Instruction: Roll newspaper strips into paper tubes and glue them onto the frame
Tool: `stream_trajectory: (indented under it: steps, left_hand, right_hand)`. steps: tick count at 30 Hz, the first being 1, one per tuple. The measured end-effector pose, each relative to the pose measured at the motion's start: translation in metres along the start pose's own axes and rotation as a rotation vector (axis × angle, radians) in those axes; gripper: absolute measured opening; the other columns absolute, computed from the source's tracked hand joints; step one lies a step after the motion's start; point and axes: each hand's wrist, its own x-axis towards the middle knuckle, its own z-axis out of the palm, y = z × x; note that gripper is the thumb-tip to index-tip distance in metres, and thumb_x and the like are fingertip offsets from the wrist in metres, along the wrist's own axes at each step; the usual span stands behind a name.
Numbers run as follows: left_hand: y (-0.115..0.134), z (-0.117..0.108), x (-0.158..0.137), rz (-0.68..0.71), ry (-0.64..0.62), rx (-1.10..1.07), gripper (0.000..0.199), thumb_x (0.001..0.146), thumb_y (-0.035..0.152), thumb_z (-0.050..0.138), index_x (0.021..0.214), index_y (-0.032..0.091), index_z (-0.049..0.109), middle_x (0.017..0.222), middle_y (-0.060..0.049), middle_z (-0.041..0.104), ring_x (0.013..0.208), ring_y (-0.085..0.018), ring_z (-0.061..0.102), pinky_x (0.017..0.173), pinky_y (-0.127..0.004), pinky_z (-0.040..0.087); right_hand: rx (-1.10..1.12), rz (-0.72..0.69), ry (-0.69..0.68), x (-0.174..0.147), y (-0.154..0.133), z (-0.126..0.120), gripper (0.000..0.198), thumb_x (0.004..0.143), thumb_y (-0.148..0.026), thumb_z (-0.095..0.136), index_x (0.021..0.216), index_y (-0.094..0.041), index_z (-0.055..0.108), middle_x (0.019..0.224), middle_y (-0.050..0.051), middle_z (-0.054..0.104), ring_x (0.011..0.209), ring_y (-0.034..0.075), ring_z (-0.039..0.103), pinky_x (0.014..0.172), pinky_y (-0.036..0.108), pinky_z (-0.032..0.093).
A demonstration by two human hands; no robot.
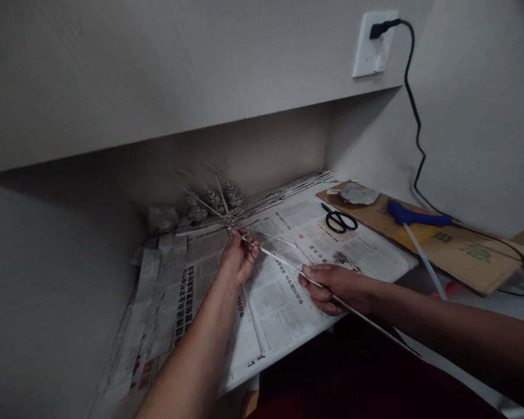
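Note:
My left hand (239, 256) is closed, its fingertips pinching a small bunch of crossed, thin rolled-paper sticks (228, 221) above the newspaper. One stick slants up and left from the bunch and another points up. From the bunch a long pale paper stick (282, 259) runs down to the right. My right hand (332, 284) is closed around this same stick, which continues past the hand along my right forearm. My left fingers partly hide where the sticks meet.
Newspaper (283, 291) covers the tabletop. Small woven pieces (213, 201) and a row of paper sticks (283, 191) lie along the back. Black scissors (340, 222) rest at right, near a cardboard sheet (441, 244) bearing a blue glue gun (419, 215). Its cord runs to a wall socket (371, 49).

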Motion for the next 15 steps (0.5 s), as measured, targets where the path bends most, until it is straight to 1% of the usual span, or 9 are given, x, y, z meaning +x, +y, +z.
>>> stream_trajectory:
  steps: [1,3,5,6,9,11,13,15]
  left_hand:
    - [0.001,0.0,0.0,0.003,0.018,-0.004,0.025,0.091,0.037,0.041,0.081,0.017,0.052,0.06,0.0,0.05,0.053,-0.009,0.055,0.046,-0.015,0.048]
    - [0.003,0.0,0.001,0.016,0.064,-0.008,0.025,0.091,0.036,0.04,0.08,0.016,0.052,0.06,0.0,0.05,0.053,-0.009,0.055,0.047,-0.016,0.049]
    - [0.004,0.0,0.001,0.018,0.086,-0.014,0.025,0.091,0.035,0.041,0.079,0.016,0.052,0.061,0.0,0.05,0.053,-0.009,0.055,0.046,-0.015,0.048]
    - [0.005,0.0,0.002,0.011,0.08,-0.021,0.025,0.091,0.036,0.041,0.079,0.016,0.052,0.061,0.0,0.05,0.053,-0.009,0.054,0.045,-0.015,0.046]
    - [0.006,0.0,0.001,-0.015,0.021,-0.051,0.026,0.091,0.037,0.041,0.079,0.016,0.052,0.06,0.001,0.046,0.052,-0.008,0.051,0.041,-0.013,0.041]
    - [0.006,0.0,0.001,-0.02,-0.001,-0.069,0.027,0.091,0.037,0.04,0.079,0.016,0.051,0.06,0.001,0.045,0.051,-0.008,0.05,0.039,-0.012,0.039]
    - [0.005,-0.001,0.001,-0.012,0.007,-0.069,0.027,0.091,0.038,0.04,0.079,0.016,0.051,0.06,0.001,0.045,0.051,-0.008,0.05,0.04,-0.012,0.04]
    - [0.002,-0.001,0.001,0.002,0.026,-0.044,0.027,0.091,0.037,0.04,0.079,0.016,0.051,0.061,0.0,0.046,0.052,-0.008,0.052,0.042,-0.013,0.042]
  right_hand:
    - [0.033,-0.007,-0.014,0.0,0.001,0.0,0.04,0.092,-0.054,0.029,0.087,-0.019,0.049,0.048,-0.008,0.03,0.035,0.008,0.036,0.039,0.022,0.029]
    - [-0.025,-0.012,-0.007,-0.002,0.002,-0.002,0.04,0.092,-0.053,0.034,0.085,-0.017,0.052,0.047,-0.006,0.036,0.036,0.008,0.04,0.038,0.022,0.029]
    - [-0.056,0.002,-0.009,-0.005,0.003,-0.004,0.039,0.091,-0.052,0.038,0.08,-0.017,0.052,0.046,-0.006,0.038,0.036,0.008,0.04,0.038,0.021,0.027]
    - [-0.016,0.012,-0.028,-0.007,0.005,-0.005,0.038,0.091,-0.052,0.039,0.079,-0.017,0.051,0.045,-0.006,0.037,0.035,0.008,0.039,0.037,0.021,0.027]
    - [0.199,0.036,-0.133,-0.014,0.01,-0.006,0.037,0.091,-0.053,0.037,0.08,-0.019,0.047,0.045,-0.009,0.03,0.034,0.008,0.034,0.036,0.021,0.027]
    - [0.218,0.056,-0.172,-0.017,0.011,-0.005,0.041,0.09,-0.056,0.035,0.083,-0.018,0.049,0.045,-0.009,0.029,0.034,0.008,0.034,0.037,0.022,0.029]
    - [0.08,0.067,-0.132,-0.017,0.007,-0.003,0.05,0.09,-0.06,0.028,0.088,-0.017,0.052,0.045,-0.008,0.033,0.035,0.009,0.037,0.038,0.023,0.031]
    - [-0.193,0.031,-0.016,-0.012,-0.002,-0.001,0.049,0.089,-0.06,0.031,0.089,-0.016,0.054,0.046,-0.005,0.04,0.037,0.01,0.042,0.041,0.023,0.033]
